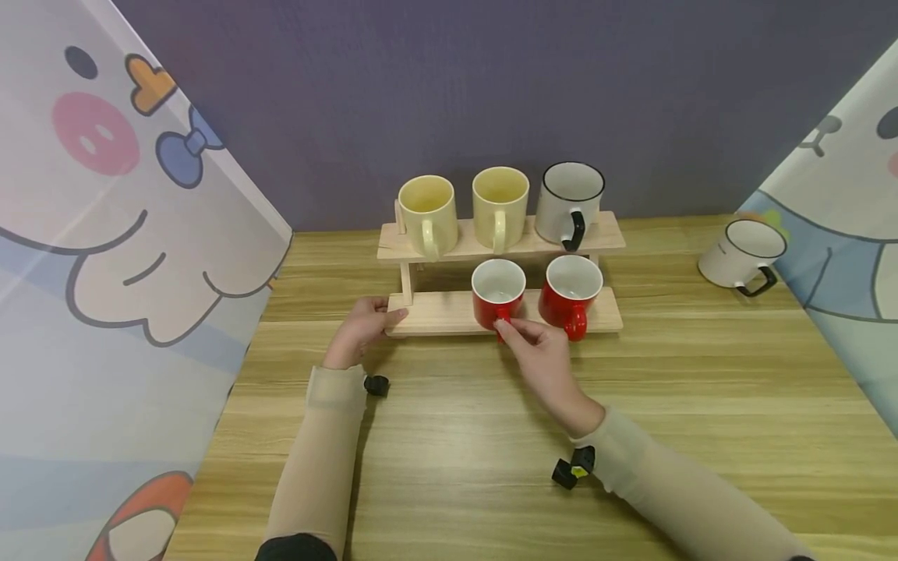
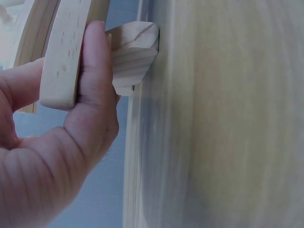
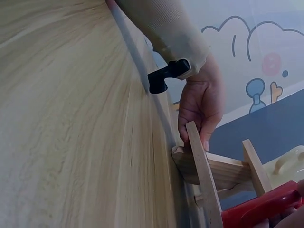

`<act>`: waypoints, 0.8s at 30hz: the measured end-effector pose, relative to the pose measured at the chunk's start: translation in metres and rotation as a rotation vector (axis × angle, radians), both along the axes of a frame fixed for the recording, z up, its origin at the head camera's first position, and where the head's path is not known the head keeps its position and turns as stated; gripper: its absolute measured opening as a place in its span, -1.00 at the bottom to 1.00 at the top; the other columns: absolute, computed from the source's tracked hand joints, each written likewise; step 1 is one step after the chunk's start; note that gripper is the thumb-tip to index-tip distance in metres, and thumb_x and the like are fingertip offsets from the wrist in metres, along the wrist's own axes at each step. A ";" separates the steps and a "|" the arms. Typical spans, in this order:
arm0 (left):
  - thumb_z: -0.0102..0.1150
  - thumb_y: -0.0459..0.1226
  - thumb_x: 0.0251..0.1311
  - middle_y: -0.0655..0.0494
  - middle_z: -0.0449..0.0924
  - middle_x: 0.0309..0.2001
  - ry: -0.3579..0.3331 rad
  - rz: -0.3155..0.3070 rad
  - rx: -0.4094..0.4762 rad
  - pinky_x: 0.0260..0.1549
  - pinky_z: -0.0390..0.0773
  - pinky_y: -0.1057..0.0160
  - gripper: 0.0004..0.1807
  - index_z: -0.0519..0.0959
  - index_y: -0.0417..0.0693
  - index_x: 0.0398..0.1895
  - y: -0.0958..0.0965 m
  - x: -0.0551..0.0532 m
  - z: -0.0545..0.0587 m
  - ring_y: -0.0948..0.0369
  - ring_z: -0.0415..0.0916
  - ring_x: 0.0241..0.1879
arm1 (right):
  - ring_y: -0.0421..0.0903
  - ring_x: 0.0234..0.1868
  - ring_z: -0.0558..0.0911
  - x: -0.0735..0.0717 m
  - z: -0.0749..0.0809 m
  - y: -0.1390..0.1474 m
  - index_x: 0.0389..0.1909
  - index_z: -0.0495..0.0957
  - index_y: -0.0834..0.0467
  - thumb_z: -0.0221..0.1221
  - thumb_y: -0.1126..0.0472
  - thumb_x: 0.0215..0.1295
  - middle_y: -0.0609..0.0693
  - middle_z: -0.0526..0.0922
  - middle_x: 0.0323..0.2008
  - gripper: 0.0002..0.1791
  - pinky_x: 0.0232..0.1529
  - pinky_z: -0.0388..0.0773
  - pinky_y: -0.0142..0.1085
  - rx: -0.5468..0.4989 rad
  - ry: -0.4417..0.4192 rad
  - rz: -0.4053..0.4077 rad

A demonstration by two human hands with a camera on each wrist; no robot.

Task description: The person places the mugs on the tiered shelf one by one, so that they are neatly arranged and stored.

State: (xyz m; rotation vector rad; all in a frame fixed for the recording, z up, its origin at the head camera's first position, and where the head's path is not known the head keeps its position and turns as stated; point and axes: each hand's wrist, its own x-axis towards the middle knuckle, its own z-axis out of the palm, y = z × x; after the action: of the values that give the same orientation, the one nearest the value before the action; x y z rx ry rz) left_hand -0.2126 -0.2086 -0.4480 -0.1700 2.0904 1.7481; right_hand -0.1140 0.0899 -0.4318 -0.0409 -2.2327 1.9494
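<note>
A two-tier wooden rack (image 1: pixel 442 315) stands near the back of the table. My left hand (image 1: pixel 356 331) grips the left end of its lower board, thumb on top and fingers beneath; the left wrist view shows the board (image 2: pixel 61 61) between thumb and fingers. On that board are two red mugs with white insides. With thumb and fingers my right hand (image 1: pixel 547 362) pinches the handle of the left red mug (image 1: pixel 486 308). Beside it is the other red mug (image 1: pixel 556 308), handle facing front. Whether the pinched mug rests fully on the board, I cannot tell.
On the upper board stand two yellow mugs, one on the left (image 1: pixel 442 222) and one in the middle (image 1: pixel 484 222), plus a white mug (image 1: pixel 554 214) with a black handle. A similar white mug (image 1: pixel 733 261) sits at the table's right. Cartoon-printed panels (image 1: pixel 105 234) flank the table.
</note>
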 end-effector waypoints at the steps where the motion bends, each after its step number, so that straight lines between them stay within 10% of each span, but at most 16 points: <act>1: 0.24 -0.26 0.45 0.06 0.41 -0.36 0.000 0.001 0.002 -0.57 0.28 0.34 -0.59 0.46 -0.39 0.18 0.000 0.000 0.000 0.28 0.23 -0.54 | -0.06 -0.25 0.62 0.001 -0.001 0.001 -0.11 0.75 0.36 0.39 0.22 0.34 0.12 0.77 -0.26 -0.74 -0.26 0.56 -0.40 0.006 0.004 0.000; 13: 0.24 -0.24 0.45 0.05 0.42 -0.34 -0.003 -0.004 -0.002 -0.55 0.30 0.32 -0.55 0.45 -0.39 0.22 0.000 0.000 0.001 0.27 0.25 -0.52 | -0.08 -0.22 0.72 0.014 0.007 0.018 -0.12 0.71 0.41 0.36 0.42 0.30 0.24 0.73 -0.19 -0.82 -0.14 0.64 -0.33 -0.096 0.090 0.012; 24: 0.22 -0.25 0.46 0.02 0.46 -0.30 0.000 -0.013 -0.006 -0.58 0.27 0.34 -0.56 0.46 -0.41 0.22 0.000 0.000 0.002 0.29 0.21 -0.55 | 0.00 -0.10 0.71 0.021 0.045 0.056 -0.06 0.65 0.48 0.29 0.51 0.31 0.29 0.70 -0.11 -0.79 -0.11 0.61 -0.36 -0.211 0.280 -0.056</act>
State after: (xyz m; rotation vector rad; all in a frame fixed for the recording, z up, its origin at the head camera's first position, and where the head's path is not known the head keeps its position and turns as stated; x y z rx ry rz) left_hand -0.2129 -0.2087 -0.4464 -0.1577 2.0917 1.7342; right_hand -0.0929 0.1461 -0.3872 0.1320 -1.8284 2.0121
